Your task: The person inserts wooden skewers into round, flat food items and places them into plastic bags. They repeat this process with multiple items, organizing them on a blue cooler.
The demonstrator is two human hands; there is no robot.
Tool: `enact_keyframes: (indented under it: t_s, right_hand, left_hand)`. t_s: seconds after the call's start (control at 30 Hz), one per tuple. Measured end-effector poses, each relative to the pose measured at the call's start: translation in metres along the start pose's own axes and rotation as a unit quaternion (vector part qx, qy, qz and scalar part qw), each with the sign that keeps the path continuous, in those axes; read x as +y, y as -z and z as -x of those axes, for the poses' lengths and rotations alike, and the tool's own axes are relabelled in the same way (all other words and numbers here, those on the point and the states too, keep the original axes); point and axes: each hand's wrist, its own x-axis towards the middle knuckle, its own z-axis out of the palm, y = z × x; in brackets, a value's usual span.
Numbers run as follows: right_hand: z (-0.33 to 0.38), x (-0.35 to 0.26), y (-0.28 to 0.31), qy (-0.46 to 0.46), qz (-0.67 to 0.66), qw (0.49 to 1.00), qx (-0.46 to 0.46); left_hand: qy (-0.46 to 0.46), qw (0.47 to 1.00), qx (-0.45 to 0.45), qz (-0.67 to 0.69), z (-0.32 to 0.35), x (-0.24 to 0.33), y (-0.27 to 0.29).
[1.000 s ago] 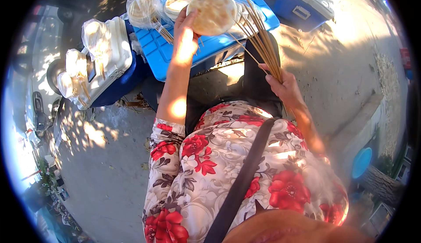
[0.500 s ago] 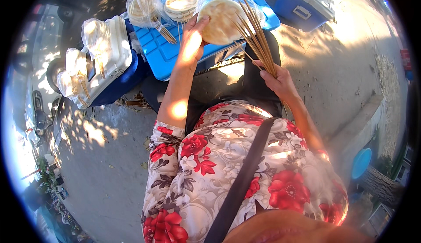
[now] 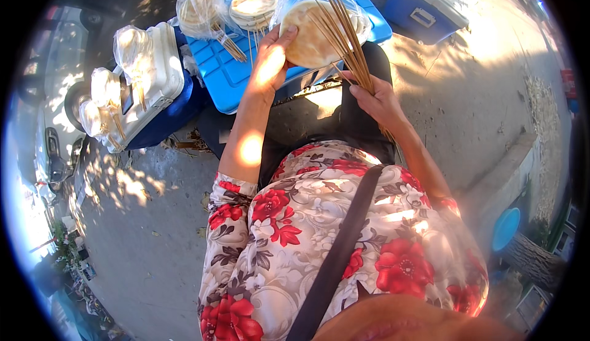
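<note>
My left hand (image 3: 275, 51) grips the left edge of a round pale flatbread (image 3: 307, 33), thumb on its upper face. In my right hand (image 3: 376, 99) is a fanned bundle of thin wooden skewers (image 3: 347, 39), closed in the fingers. One skewer stands apart from the bundle, pointing toward the lower edge of the bread; whether its tip touches the bread I cannot tell. The bundle's upper ends pass in front of the bread's right side. Behind the bread lies a clear plastic bag (image 3: 359, 22) on the blue lid (image 3: 224, 86).
Bagged flatbreads on skewers (image 3: 253, 3) and another bagged bunch (image 3: 198, 14) lie on the blue lid. At left, a white-lidded blue cooler (image 3: 163, 64) carries more bagged bunches (image 3: 134, 52) and a phone (image 3: 126, 97). Another blue cooler (image 3: 424, 9) stands at the back right.
My right hand has moved left and slightly up with the skewers, bringing them closer to the bread. The flatbread has shifted slightly down and stays in my left hand.
</note>
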Motion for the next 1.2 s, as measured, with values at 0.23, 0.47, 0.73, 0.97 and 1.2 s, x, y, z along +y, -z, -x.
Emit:
enact_keyframes:
  t_s: [0.23,0.47,0.73,0.97,1.2]
  right_hand:
    - [-0.021,-0.001,-0.007,-0.01,0.02,1.0,-0.012]
    - [-0.026,-0.006,-0.015,-0.019,-0.006,1.0,-0.001]
    - [0.018,-0.013,0.013,-0.083,0.046,0.995,-0.04]
    - [0.029,-0.026,0.009,-0.072,-0.012,0.997,-0.033]
    - [0.025,-0.025,0.007,-0.078,-0.014,0.996,-0.034]
  left_hand:
    - [-0.004,1.0,0.008,0.008,0.004,-0.003,0.001]
    - [-0.018,0.998,0.042,0.03,0.004,-0.005,0.006]
    - [-0.153,0.98,0.122,0.023,-0.008,0.014,0.047]
    - [-0.155,0.969,0.189,0.03,-0.015,0.008,0.056]
    - [-0.169,0.974,0.149,0.03,-0.005,0.011,0.046]
